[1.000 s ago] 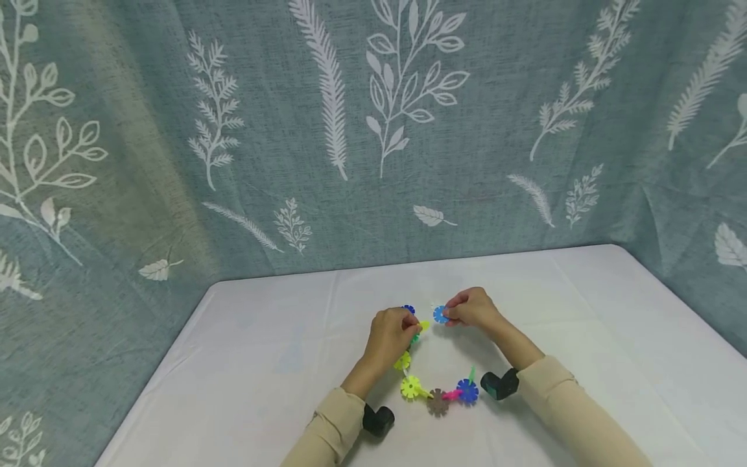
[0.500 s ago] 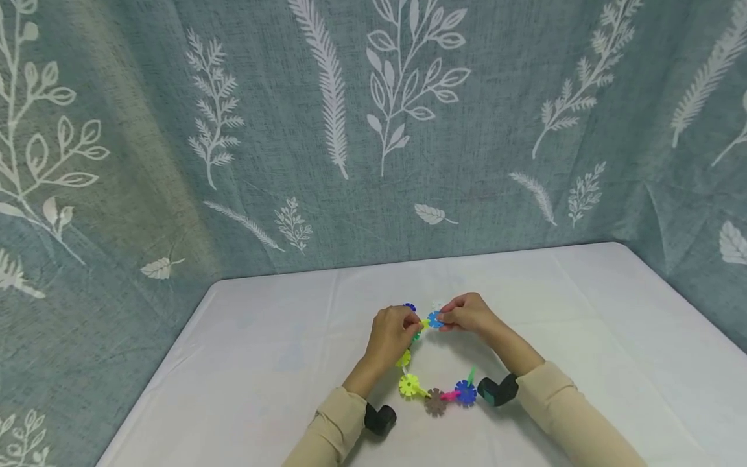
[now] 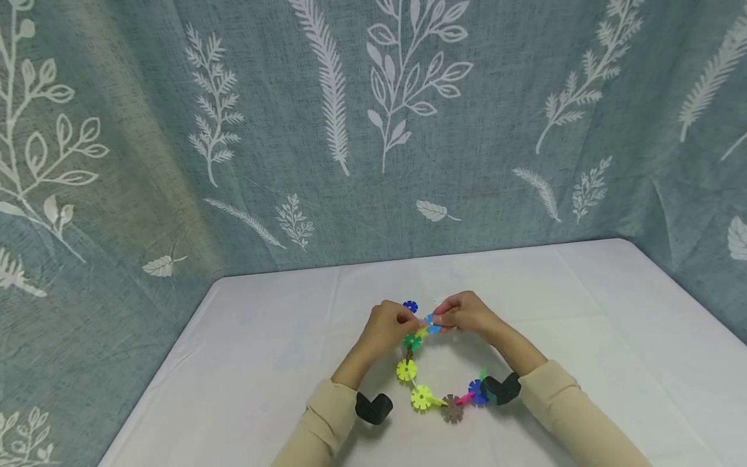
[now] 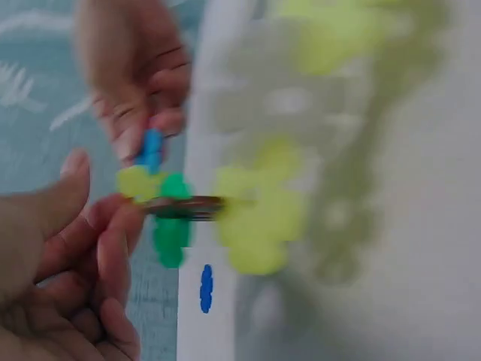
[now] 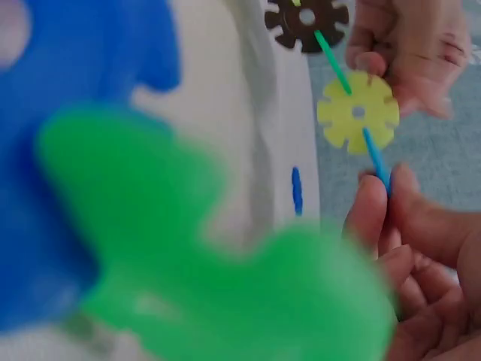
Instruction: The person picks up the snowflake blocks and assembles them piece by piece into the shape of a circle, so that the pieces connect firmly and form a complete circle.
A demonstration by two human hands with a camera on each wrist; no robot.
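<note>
My left hand [image 3: 390, 327] holds a yellow notched disc [image 5: 359, 113] by its edge. My right hand [image 3: 469, 312] pinches a light blue notched disc [image 3: 432, 323] between thumb and fingers. The blue disc's edge meets the yellow one near its centre in the right wrist view. From the yellow disc runs a curved chain of linked discs: a green disc [image 3: 412, 341], a brown one [image 5: 307, 16], yellow ones [image 3: 422, 397], a grey-brown one [image 3: 452, 409], a pink one [image 3: 465, 398] and a blue one [image 3: 477, 392]. A green disc [image 5: 218, 256] ends the chain, close to the right wrist camera.
A loose dark blue disc [image 3: 410, 306] lies on the white table [image 3: 280, 363] beyond my left hand. A pale disc [image 3: 439, 302] shows partly behind my right fingers. Black wrist cameras [image 3: 374, 409] hang near the chain. A leaf-patterned curtain [image 3: 362, 130] stands behind.
My right hand has brought the light blue disc left and down to the yellow disc, and they now meet. The chain's lower part has swung slightly to the right.
</note>
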